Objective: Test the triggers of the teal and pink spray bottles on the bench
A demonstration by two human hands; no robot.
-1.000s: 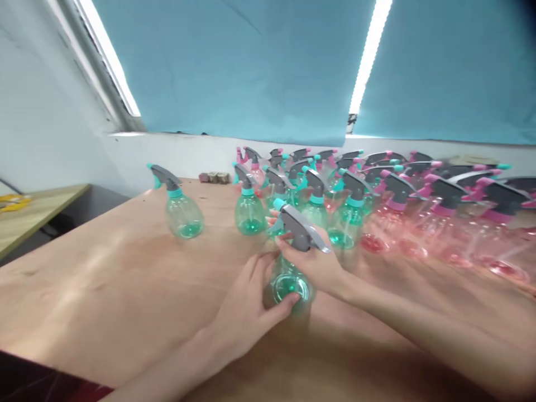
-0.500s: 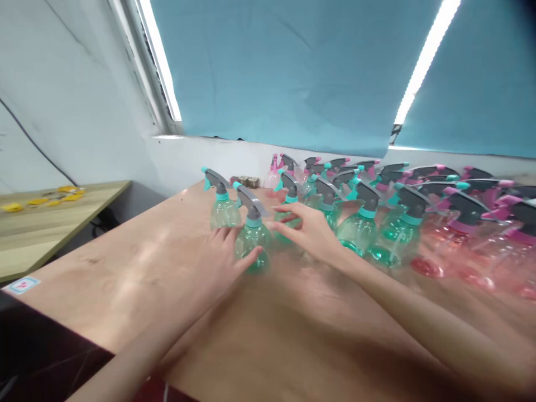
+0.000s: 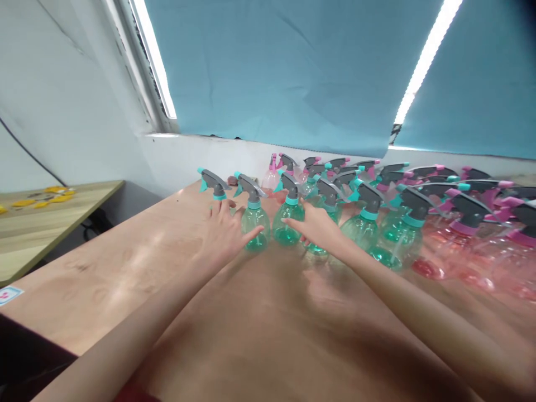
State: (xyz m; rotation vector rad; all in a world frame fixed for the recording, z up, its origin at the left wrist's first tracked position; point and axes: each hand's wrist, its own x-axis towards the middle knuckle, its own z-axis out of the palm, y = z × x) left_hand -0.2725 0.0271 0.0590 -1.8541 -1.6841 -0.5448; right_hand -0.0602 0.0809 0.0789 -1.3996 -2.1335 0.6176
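My left hand [image 3: 224, 231] is open, its fingers spread in front of the leftmost spray bottle [image 3: 218, 194], whose body is mostly hidden. Its thumb lies across the front of a second green spray bottle [image 3: 253, 220], which stands upright on the table. Around the right side of a third green spray bottle [image 3: 288, 215], my right hand [image 3: 320, 226] is closed, thumb on the front and fingertips partly hidden. All three have grey trigger heads with turquoise nozzles and collars. Further green spray bottles [image 3: 362, 229] stand just right of my right hand.
Pink spray bottles [image 3: 463, 240] crowd the right side, with more rows behind. The wooden table [image 3: 138, 268] ends at a left edge. Beyond a gap, a lower table [image 3: 62, 223] holds yellow pieces [image 3: 58, 195]. A blue sheet [image 3: 272, 78] hangs at the back.
The second bottle has moved away from me, into line beside the third, with my left hand following. My right hand has come down around the third bottle, its thumb now on the front.
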